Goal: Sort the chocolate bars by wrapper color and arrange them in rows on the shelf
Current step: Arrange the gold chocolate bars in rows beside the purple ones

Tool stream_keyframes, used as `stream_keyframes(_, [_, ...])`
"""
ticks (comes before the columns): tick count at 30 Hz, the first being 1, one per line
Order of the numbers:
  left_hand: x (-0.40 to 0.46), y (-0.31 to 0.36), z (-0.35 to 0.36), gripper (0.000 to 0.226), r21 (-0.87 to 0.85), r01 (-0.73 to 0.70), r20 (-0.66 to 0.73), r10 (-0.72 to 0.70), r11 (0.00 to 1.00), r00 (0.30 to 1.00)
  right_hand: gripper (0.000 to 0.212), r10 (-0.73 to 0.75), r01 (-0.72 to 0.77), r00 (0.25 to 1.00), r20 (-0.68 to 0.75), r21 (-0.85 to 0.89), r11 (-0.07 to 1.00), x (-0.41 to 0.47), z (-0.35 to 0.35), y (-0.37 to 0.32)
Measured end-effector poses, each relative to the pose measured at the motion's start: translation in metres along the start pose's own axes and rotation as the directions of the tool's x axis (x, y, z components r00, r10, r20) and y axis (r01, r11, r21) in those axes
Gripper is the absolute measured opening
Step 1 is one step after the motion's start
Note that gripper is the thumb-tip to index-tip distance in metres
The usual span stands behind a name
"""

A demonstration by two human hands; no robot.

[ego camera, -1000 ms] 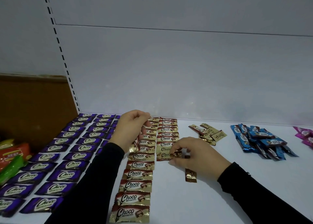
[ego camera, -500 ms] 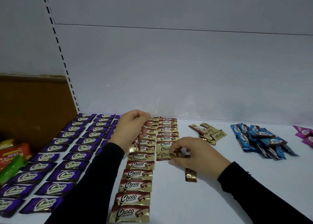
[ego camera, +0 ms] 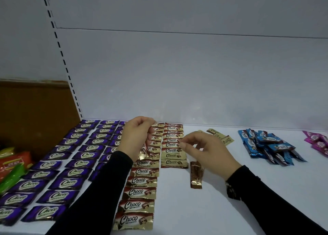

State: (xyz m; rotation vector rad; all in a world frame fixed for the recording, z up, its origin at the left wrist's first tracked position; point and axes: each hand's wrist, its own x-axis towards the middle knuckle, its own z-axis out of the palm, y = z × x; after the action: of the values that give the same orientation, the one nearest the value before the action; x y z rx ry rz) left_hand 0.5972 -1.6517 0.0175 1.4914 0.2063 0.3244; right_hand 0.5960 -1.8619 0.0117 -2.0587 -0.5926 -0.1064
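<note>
Two rows of gold-and-brown Choco bars (ego camera: 140, 181) run from the shelf's front edge toward the back panel; the shorter second row (ego camera: 173, 146) lies just to their right. My left hand (ego camera: 136, 137) hovers over the first row and grips a few gold bars (ego camera: 144, 152) that hang below the fingers. My right hand (ego camera: 204, 151) hangs just above the near end of the second row, fingers loosely curled, holding nothing. One gold bar (ego camera: 196, 175) lies lengthwise on the white shelf (ego camera: 195, 208) under that hand. Purple Choco bars (ego camera: 53, 163) fill several rows at the left.
A few loose gold bars (ego camera: 220, 136) lie behind my right hand. Further right sit a blue pile (ego camera: 269, 146) and pink bars (ego camera: 317, 140) at the edge. Orange and green packets (ego camera: 14, 163) and a brown board (ego camera: 35, 110) are at the far left.
My right hand has lifted off the nearest bar of the second gold row and moved slightly right and up. My left hand has stayed put with its bars.
</note>
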Motion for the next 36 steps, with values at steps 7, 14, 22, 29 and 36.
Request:
stream_keyframes(7, [-0.030,0.027,0.027,0.020,-0.060,-0.084,-0.023,0.083,0.995,0.996,0.014,0.104,-0.125,0.992,0.077,0.350,0.928,-0.011,-0.003,-0.038])
stream_keyframes(14, [-0.074,0.042,0.047,0.029,-0.277,-0.088,-0.087,0.066,0.957,0.994,0.025,0.207,-0.316,0.948,0.241,0.650,0.691,-0.042,0.005,-0.056])
stream_keyframes(22, [-0.107,0.036,0.012,0.013,0.112,0.008,0.145,-0.025,0.994,0.989,0.011,0.147,-0.204,0.977,0.154,0.489,0.848,-0.064,-0.017,-0.044])
stream_keyframes(29, [-0.121,0.027,0.001,0.009,0.137,0.064,0.190,-0.090,0.989,0.978,0.013,0.037,-0.042,0.999,0.027,0.239,0.970,-0.071,-0.014,-0.040])
stream_keyframes(36, [-0.126,0.023,0.002,0.007,0.130,0.056,0.153,-0.076,0.990,0.985,0.017,-0.325,0.322,0.946,0.023,-0.207,0.924,-0.067,-0.004,-0.034])
